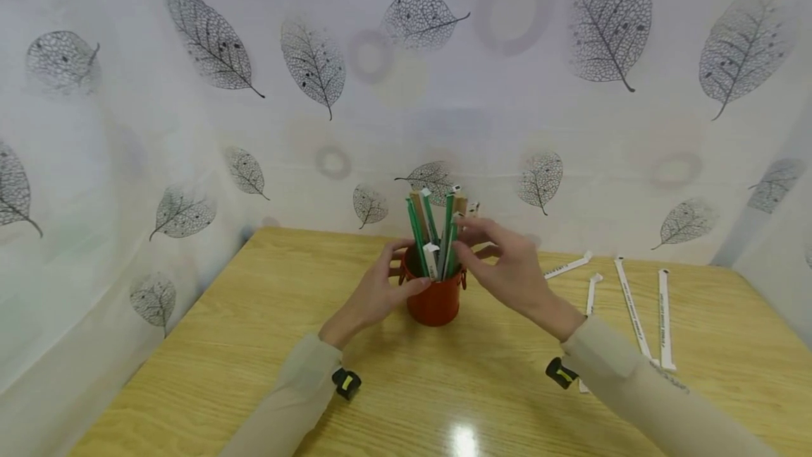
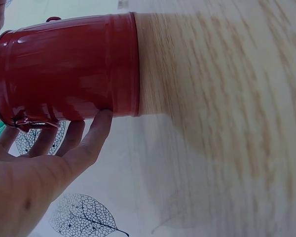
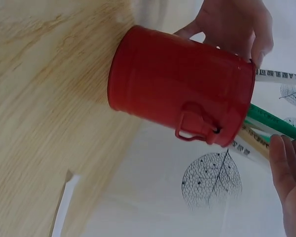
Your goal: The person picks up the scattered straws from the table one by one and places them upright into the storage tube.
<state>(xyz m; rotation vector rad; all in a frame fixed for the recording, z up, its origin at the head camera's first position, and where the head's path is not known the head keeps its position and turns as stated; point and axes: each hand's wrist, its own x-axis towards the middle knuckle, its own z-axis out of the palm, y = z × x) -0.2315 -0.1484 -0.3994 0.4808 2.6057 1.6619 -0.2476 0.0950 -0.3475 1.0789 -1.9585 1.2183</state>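
Note:
A red metal bucket (image 1: 433, 304) with small side handles stands upright on the table, holding several long, thin straws. Some of these are green straws (image 1: 415, 224), others brown, and one is a short white-wrapped straw (image 1: 431, 261) at the front. My left hand (image 1: 376, 291) holds the bucket at its left side, thumb by the front rim and fingers round toward the back. Above the rim on the right, my right hand (image 1: 507, 266) touches the green straws with thumb and fingertips apart. In the right wrist view its fingers (image 3: 283, 163) lie straight alongside them.
Several white-wrapped straws (image 1: 664, 319) lie scattered on the right of the wooden table (image 1: 254, 344), some partly under the right forearm. A pale leaf-printed cloth (image 1: 444, 118) hangs behind the table and along its sides.

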